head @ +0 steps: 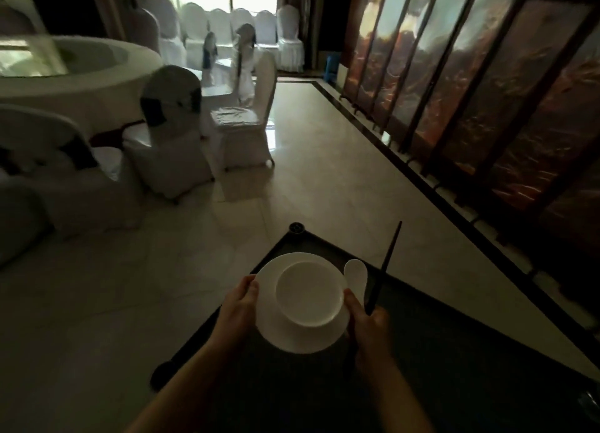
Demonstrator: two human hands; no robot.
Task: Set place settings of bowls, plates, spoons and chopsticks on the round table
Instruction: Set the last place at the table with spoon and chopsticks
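Observation:
A white bowl (309, 293) sits on a white plate (292, 338) that I carry at the bottom centre. My left hand (238, 309) grips the plate's left rim, thumb on top. My right hand (368, 327) holds the right rim, thumb by the bowl, and also clutches dark chopsticks (384, 267) pointing up and away, plus a white spoon (356, 275) beside the bowl. The round table (81, 85) with a white cloth stands far off at the upper left.
Below my hands is a dark cart or tray surface (438, 351). White-covered chairs (168, 134) ring the table at left. A folding screen (487, 91) lines the right side. Pale tiled floor (308, 173) runs between them toward bright windows.

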